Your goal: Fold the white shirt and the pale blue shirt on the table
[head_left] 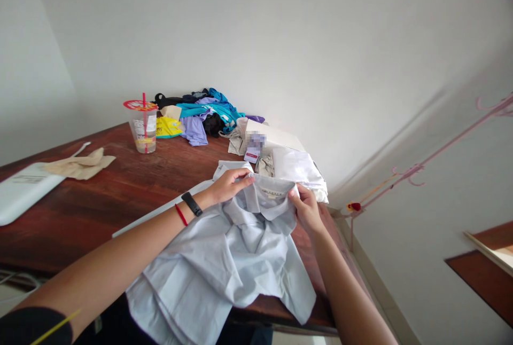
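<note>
A pale grey-white collared shirt (240,251) lies spread and wrinkled over the front of the table, its lower part hanging past the edge. My left hand (228,186), with a black band and a red string at the wrist, pinches one side of the collar. At the other side of the collar, my right hand (306,207) grips the fabric between thumb and fingers. Between the two hands the inside of the collar shows, with a small label (273,194). Some fingertips are tucked behind the cloth.
On the dark wooden table (96,195) stand a plastic cup (144,128) with a red straw and a heap of clothes (212,110). Folded white cloth (298,166) lies beyond the shirt. A white device (24,190) sits at left; a pink rack (417,169) stands right.
</note>
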A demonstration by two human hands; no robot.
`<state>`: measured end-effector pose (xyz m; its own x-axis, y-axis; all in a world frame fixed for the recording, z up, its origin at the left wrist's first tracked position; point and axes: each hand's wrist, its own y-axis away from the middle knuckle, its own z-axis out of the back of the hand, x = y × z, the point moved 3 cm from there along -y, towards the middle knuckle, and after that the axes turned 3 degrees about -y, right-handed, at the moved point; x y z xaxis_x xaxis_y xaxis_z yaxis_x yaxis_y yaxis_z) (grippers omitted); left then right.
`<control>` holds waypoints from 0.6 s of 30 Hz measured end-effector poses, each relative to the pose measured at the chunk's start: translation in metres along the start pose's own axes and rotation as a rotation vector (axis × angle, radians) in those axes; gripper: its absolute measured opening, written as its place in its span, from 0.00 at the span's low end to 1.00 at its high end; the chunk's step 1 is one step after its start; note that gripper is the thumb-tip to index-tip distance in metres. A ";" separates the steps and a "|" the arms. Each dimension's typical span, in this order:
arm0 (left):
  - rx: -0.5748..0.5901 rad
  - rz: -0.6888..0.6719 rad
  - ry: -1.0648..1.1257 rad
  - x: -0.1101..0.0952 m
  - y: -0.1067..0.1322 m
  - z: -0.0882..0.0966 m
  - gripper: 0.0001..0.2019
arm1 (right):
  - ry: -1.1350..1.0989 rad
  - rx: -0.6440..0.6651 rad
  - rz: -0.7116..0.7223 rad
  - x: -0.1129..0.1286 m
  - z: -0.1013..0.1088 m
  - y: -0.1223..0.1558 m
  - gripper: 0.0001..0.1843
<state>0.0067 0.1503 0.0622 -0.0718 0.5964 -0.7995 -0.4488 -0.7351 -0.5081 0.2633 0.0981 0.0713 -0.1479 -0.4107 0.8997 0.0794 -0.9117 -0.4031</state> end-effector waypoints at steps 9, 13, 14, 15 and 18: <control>0.028 0.008 -0.016 -0.003 0.002 0.000 0.22 | 0.023 -0.141 0.041 -0.005 0.003 -0.002 0.28; 0.048 0.008 0.002 -0.007 0.003 0.000 0.21 | -0.084 -0.152 -0.017 -0.010 0.003 0.000 0.27; 0.048 0.006 0.002 -0.007 0.003 0.000 0.21 | -0.105 -0.153 -0.020 -0.009 0.002 0.000 0.25; 0.043 0.003 0.000 -0.007 0.003 0.000 0.21 | -0.118 -0.149 -0.021 -0.007 0.002 0.000 0.22; 0.021 -0.006 -0.005 -0.006 0.002 0.001 0.21 | -0.104 -0.094 -0.020 0.003 -0.002 0.002 0.25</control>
<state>0.0053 0.1458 0.0665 -0.0728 0.6026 -0.7947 -0.4675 -0.7245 -0.5065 0.2615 0.0950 0.0724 -0.0448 -0.3930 0.9184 -0.0158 -0.9190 -0.3940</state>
